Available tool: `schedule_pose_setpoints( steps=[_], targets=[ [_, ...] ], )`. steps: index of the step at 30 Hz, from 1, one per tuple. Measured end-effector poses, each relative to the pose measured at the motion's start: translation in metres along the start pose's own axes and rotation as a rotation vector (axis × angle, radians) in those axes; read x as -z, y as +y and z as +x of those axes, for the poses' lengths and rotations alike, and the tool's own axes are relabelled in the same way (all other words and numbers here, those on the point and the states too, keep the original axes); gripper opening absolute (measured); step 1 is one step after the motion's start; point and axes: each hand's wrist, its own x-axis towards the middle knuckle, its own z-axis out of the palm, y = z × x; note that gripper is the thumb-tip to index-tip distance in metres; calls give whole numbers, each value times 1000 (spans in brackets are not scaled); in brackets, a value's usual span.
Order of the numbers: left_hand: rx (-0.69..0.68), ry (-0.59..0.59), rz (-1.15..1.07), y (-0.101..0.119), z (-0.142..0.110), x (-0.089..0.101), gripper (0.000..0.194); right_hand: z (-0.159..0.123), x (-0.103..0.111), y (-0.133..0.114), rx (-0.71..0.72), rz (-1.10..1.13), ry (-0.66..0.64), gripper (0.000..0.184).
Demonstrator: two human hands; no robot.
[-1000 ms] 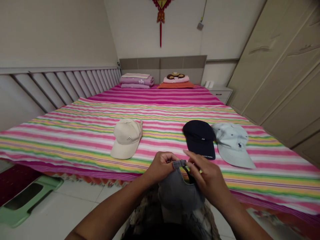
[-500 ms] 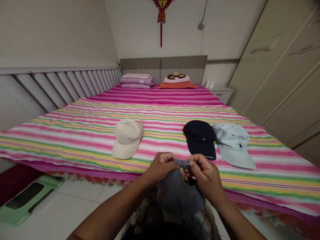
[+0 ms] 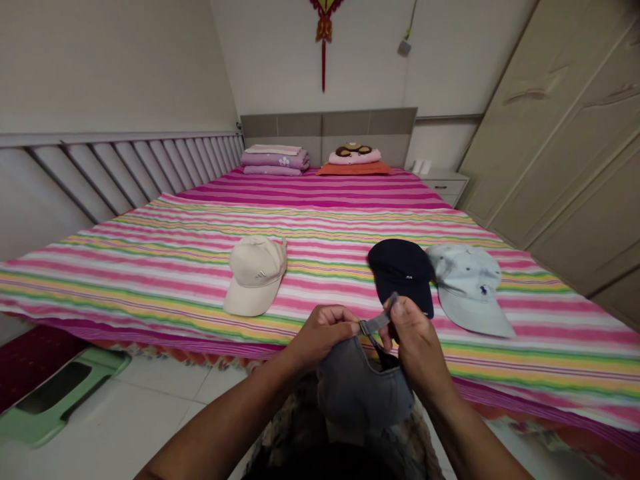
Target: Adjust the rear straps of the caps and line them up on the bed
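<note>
A grey baseball cap (image 3: 363, 390) hangs between my hands with its back opening turned up. My left hand (image 3: 327, 333) pinches the cap's back strap beside a small metal buckle (image 3: 363, 327). The strap end (image 3: 383, 321) runs out of the buckle to the right, and my right hand (image 3: 416, 340) is closed on it between thumb and fingers. Beyond my hands on the bed lie a beige cap (image 3: 256, 273) to the left, a navy cap (image 3: 400, 270) to the right, and a pale blue cap (image 3: 470, 287) touching the navy one.
The bed (image 3: 320, 260) has a striped sheet. Folded purple bedding (image 3: 275, 161) and a pink pillow (image 3: 354, 157) lie by the headboard (image 3: 367, 123). A green stool (image 3: 70, 393) stands at lower left, a wardrobe (image 3: 565, 147) at right, and a nightstand (image 3: 445, 183) at back right.
My right hand has moved a little right and up, and a longer piece of strap now shows past the buckle. My left hand has stayed at the strap.
</note>
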Motion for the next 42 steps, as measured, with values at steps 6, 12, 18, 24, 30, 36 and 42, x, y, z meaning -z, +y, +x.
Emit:
schedule_pose_setpoints(
  steps=[6,12,18,24,30,36,42],
  targets=[
    [-12,-1,-82,2,2,7,21,5,4,10,-167,51,-363,30],
    [-173,151,-184,11,-6,28,19,11,8,14,-214,92,-189,36],
    [-268,283,-242,19,-29,56,19,22,-14,13,-257,418,-45,33],
    [-360,475,-191,48,-47,94,23,41,-53,-4,-344,522,-208,30],
    [-430,564,27,118,-16,148,26,113,-119,-28,-353,550,-207,24],
    [-401,808,472,186,57,214,26,192,-189,-22,-411,434,-114,18],
    [-399,763,855,131,75,209,65,153,-163,40,-451,384,-128,13]
  ],
)
